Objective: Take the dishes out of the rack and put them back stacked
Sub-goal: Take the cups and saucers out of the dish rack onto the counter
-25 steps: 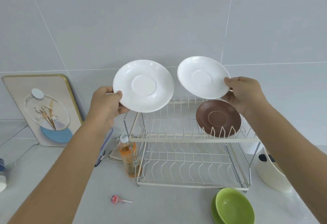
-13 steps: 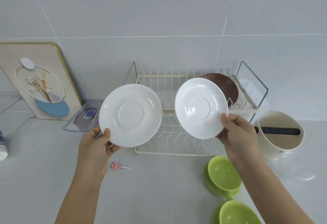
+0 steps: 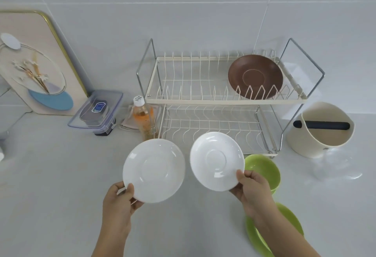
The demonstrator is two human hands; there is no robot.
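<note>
We look down at a pale counter with a two-tier wire dish rack (image 3: 221, 102) standing against a tiled wall; everything below is placed relative to that rack. In front of it, our left hand (image 3: 118, 204) pinches the lower rim of a white saucer (image 3: 154, 170), thumb on the face and fingers behind; our right hand (image 3: 252, 191) pinches a second white saucer (image 3: 217, 160) the same way; the two saucers are side by side, apart, both tilted to face us. On the rack's upper tier, at its right end, a brown saucer (image 3: 255, 76) leans upright in the tines; the lower tier holds no dishes. In front of the rack's right corner sits a green bowl (image 3: 264, 170), and nearer us a green plate (image 3: 293, 226), partly hidden by our right forearm. Right of the rack stands a cream tub (image 3: 319, 132) with a black bar across it; left of it stand an orange drink bottle (image 3: 143, 114) and a clear lidded box (image 3: 96, 112).
</note>
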